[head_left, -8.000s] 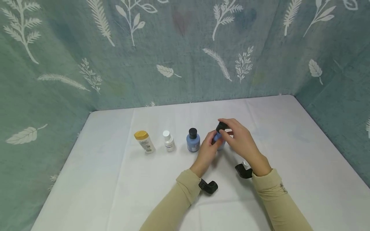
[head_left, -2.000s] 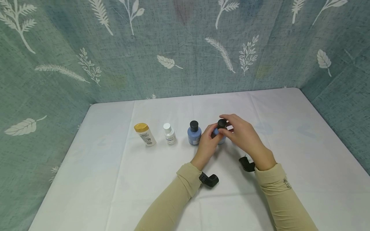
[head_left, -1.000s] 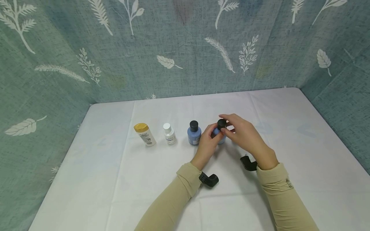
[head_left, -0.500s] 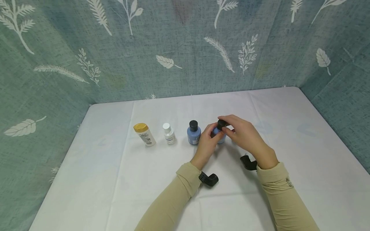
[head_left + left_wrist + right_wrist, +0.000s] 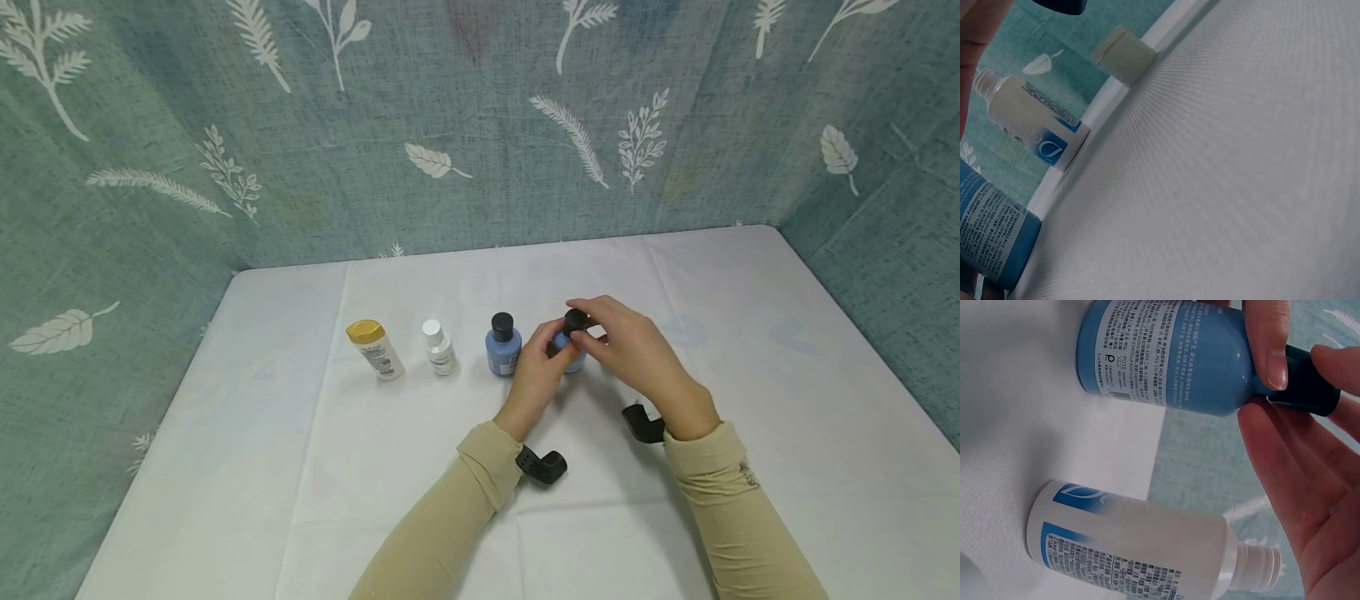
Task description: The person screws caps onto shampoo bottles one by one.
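A blue bottle (image 5: 1147, 356) with a dark cap (image 5: 1307, 381) stands upright on the table between both hands. Fingers of my left hand (image 5: 534, 367) grip it near the shoulder. Thumb and fingertips of my right hand (image 5: 626, 346) pinch the black cap from the right and above. Just to the left stands a similar blue bottle (image 5: 503, 352), its black cap on. In the right wrist view, a white bottle (image 5: 1147, 540) with a bare threaded neck stands beside the held one. The left hand hides part of the held bottle in the head view.
Farther left stand a small white bottle (image 5: 441, 354) with a white top and a white bottle (image 5: 381, 354) with a yellow cap. They are in line with the blue ones on the white tablecloth (image 5: 405, 467). A patterned green curtain (image 5: 300, 167) closes off the back.
The whole head view has shifted slightly since the oldest frame. My right thumb and fingers have moved a little around the cap, the wrist turning slightly; the left hand holds its place. The other bottles stay put.
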The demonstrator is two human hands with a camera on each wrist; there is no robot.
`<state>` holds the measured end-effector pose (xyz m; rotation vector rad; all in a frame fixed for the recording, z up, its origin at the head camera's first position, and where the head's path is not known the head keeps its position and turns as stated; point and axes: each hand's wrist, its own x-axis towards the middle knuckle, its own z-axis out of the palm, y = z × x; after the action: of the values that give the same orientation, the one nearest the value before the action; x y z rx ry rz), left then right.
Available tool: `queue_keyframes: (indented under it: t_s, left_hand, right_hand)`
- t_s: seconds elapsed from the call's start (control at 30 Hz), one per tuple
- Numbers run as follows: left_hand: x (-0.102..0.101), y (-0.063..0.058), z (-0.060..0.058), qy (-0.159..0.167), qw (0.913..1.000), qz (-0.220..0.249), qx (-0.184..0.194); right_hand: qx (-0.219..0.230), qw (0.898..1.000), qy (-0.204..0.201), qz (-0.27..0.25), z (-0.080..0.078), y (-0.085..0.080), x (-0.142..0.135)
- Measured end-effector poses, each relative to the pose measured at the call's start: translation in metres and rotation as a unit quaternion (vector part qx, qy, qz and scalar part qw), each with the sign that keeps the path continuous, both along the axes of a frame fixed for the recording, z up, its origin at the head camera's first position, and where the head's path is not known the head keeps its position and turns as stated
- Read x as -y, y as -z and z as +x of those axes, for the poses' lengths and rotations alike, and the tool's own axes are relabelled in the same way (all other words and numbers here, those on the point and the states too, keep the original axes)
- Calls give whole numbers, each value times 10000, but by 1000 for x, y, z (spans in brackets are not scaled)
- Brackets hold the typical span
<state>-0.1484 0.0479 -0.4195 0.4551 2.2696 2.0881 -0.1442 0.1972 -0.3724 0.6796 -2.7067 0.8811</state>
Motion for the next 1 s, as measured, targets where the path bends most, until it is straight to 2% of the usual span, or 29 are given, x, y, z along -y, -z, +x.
queue_keyframes:
  t_s: [0.27,0.43,0.67,0.73,0.77,0.9,0.97,1.0]
  left_hand:
    - [0,-1,0,-94,9998,-202,11]
    - [-1,2,-2,-92,9999,-131,-19]
    - [-3,29,-15,-126,9995,-262,-111]
    - [-3,31,-16,-131,9993,-281,-187]
    - [-3,28,-14,-118,9994,-270,-192]
    - [-3,27,-14,-107,9995,-206,-226]
    - [-2,19,-10,-81,9997,-134,-176]
    - [-2,19,-10,-81,9998,-95,-182]
  right_hand:
    - [-238,9994,-170,209,0,-1,-2]
    - [-226,9993,-166,231,0,-1,-1]
    - [-254,9994,-122,183,0,-1,0]
    - [-258,9995,-75,162,-1,0,1]
    - [-256,9996,-42,135,-1,0,1]
    - [-189,9998,49,-1,-1,1,2]
    - [-168,9998,82,-46,0,1,2]
    - [-161,9998,95,-57,0,1,3]
